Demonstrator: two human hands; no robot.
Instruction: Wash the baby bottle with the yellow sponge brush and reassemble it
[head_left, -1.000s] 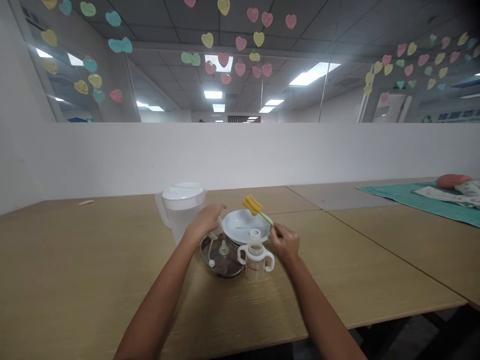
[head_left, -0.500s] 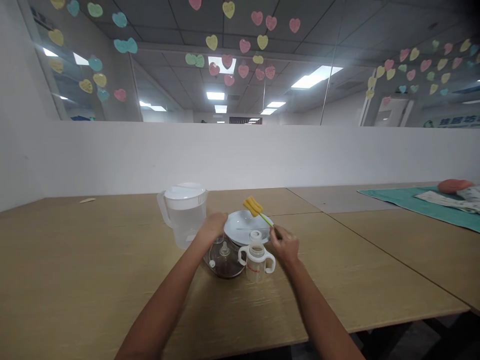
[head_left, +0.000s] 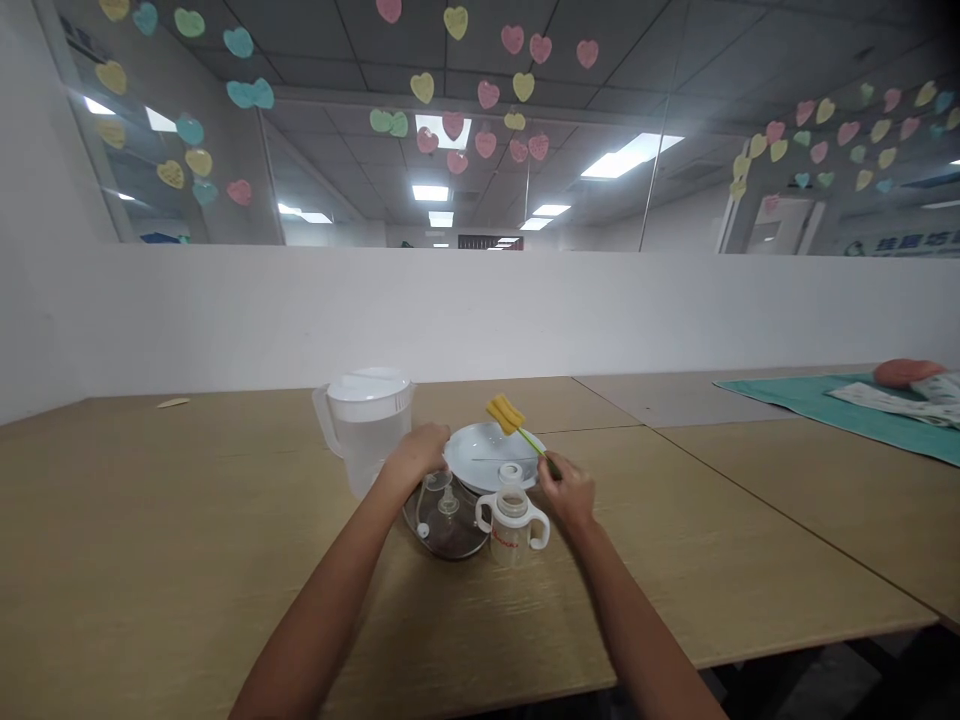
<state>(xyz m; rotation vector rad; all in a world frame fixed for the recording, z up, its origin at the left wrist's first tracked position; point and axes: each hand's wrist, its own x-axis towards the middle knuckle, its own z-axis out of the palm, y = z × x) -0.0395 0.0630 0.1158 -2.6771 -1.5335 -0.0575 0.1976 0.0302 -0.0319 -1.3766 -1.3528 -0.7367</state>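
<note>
My right hand (head_left: 567,487) grips a sponge brush by its green handle; the brush's yellow sponge head (head_left: 505,413) is raised over the white bowl (head_left: 471,450). Below it stands a baby bottle (head_left: 511,540) with two white handles, its mouth uncovered. A white ring-shaped cap (head_left: 511,472) shows just behind the bottle. My left hand (head_left: 421,452) is closed, knuckles up, above the dark round tray (head_left: 457,541), between the pitcher and the bowl; its fingertips are hidden. On the tray lie a clear nipple (head_left: 448,502) and a thin tube with a white end piece (head_left: 423,530).
A lidded, translucent pitcher (head_left: 367,425) stands behind my left forearm. Far right, a green cloth (head_left: 780,393) bears a patterned cloth and a reddish object (head_left: 906,373). A small flat piece (head_left: 173,402) lies at the back left. A white wall backs the wooden table (head_left: 187,560).
My left hand has shifted slightly left and down, and more of the clear parts and tube on the tray shows beneath it. My right hand and the brush have barely moved.
</note>
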